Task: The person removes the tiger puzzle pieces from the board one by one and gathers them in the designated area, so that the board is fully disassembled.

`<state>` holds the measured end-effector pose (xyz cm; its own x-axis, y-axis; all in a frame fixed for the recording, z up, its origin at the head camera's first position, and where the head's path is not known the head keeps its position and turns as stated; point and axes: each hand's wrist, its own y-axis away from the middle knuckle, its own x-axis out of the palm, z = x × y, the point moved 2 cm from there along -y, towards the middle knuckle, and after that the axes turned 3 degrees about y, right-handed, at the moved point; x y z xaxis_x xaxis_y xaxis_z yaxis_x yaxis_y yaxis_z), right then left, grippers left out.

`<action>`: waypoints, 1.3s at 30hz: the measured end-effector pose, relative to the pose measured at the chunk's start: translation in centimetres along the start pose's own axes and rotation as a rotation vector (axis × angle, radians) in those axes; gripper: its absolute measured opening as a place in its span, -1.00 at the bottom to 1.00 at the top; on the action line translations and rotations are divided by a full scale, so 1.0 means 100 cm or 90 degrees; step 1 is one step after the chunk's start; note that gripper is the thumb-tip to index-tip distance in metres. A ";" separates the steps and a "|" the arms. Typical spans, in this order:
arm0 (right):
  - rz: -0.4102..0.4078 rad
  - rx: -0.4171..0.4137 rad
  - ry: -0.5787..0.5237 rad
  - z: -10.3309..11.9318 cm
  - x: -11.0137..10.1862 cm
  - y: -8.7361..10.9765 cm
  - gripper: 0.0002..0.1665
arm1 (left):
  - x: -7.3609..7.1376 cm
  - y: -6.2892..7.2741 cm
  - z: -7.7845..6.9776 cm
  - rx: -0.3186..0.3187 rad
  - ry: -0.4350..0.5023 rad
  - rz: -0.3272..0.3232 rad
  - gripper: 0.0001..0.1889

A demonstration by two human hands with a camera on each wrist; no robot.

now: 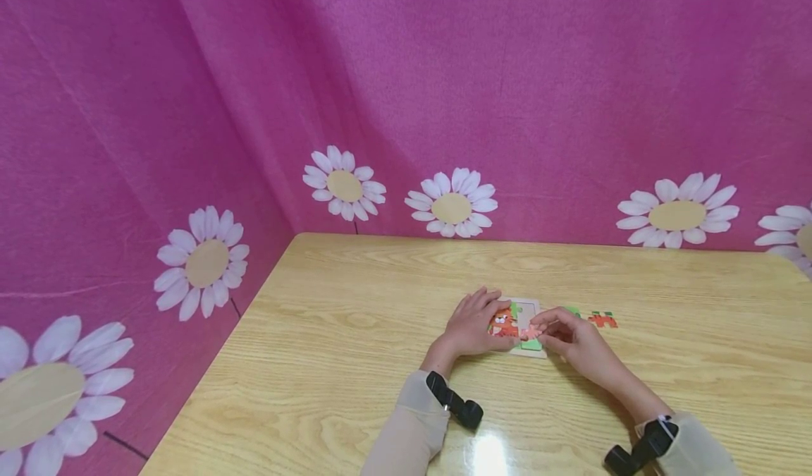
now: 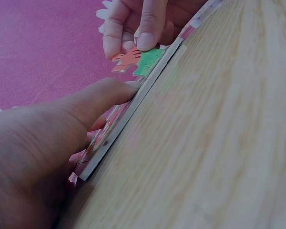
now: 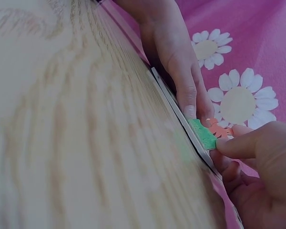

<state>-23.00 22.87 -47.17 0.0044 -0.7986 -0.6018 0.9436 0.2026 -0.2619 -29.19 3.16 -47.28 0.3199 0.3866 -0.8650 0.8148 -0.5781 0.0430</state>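
Fingers outstretched, the left hand lies over the puzzle tray, hiding part of the picture from me. Right of its thumb, I see the right hand pinching an orange puzzle piece above the tray; fingertips cover its edge, so I can't tell whether it touches. Beyond that hand's knuckles lie loose pieces, one partly hidden.

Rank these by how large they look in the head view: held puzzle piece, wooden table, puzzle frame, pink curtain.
1. Pink curtain
2. Wooden table
3. Puzzle frame, partly covered but still clearly larger than the last
4. Held puzzle piece
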 end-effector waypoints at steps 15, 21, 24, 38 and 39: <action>-0.020 0.007 0.003 -0.004 -0.010 0.002 -0.71 | -0.001 0.001 -0.001 0.001 0.002 -0.002 -0.24; -0.035 -0.003 0.022 -0.008 -0.015 0.004 -0.72 | -0.001 0.001 -0.001 0.000 0.005 0.000 -0.25; -0.044 -0.012 0.030 -0.011 -0.018 0.006 -0.71 | -0.001 0.002 -0.001 0.000 0.004 0.001 -0.24; -0.068 -0.004 0.043 -0.022 -0.033 0.012 -0.71 | -0.001 0.003 -0.002 0.001 0.004 -0.003 -0.25; -0.071 -0.009 0.040 -0.023 -0.034 0.013 -0.72 | -0.001 0.003 -0.002 0.001 0.004 -0.003 -0.25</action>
<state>-22.56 27.13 -47.16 -0.1216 -0.7797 -0.6143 0.9324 0.1225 -0.3401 -28.91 3.07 -47.08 0.3192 0.3932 -0.8623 0.8151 -0.5780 0.0383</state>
